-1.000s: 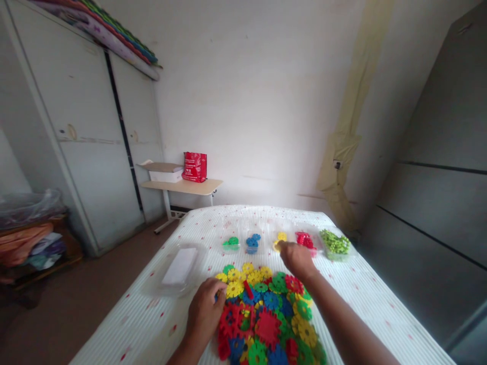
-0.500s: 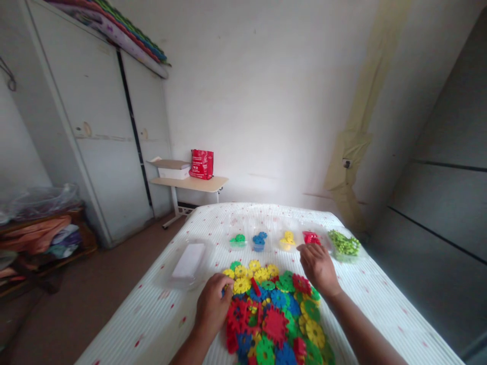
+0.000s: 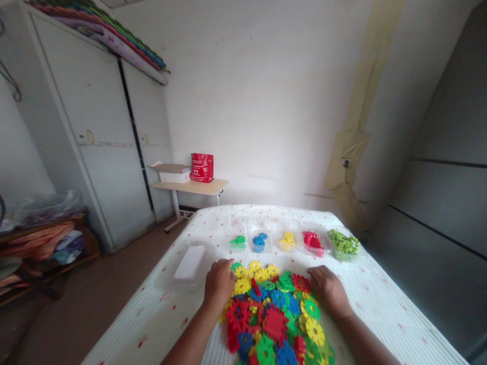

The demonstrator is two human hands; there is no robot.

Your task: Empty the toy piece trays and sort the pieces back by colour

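A pile of plastic snowflake-shaped interlocking discs point(image 3: 279, 299) in red, yellow, blue and green lies on the cloth. My left hand point(image 3: 219, 283) rests at the pile's left edge, its curved fingers beside a green disc point(image 3: 236, 266) and touching the edge pieces; nothing held shows. At the right edge my right hand point(image 3: 330, 289) has its fingers stretched toward a red notched piece point(image 3: 300, 282), with nothing visible in them. Small clear tubs stand behind the pile: one with green discs point(image 3: 238, 241), others with blue discs point(image 3: 259, 241), yellow discs point(image 3: 287, 240) and red pieces point(image 3: 312, 241).
A tub of light green pieces point(image 3: 343, 244) stands at the far right. To the left lies a clear container with a white block point(image 3: 190, 263). The table wears a striped cloth point(image 3: 152, 314). Beyond it, a small desk point(image 3: 209, 186) carries a red bag point(image 3: 201, 167) and a white box.
My right hand has drawn back from the tub of red pieces down to the pile's right edge. My left hand has shifted slightly forward along the left edge.
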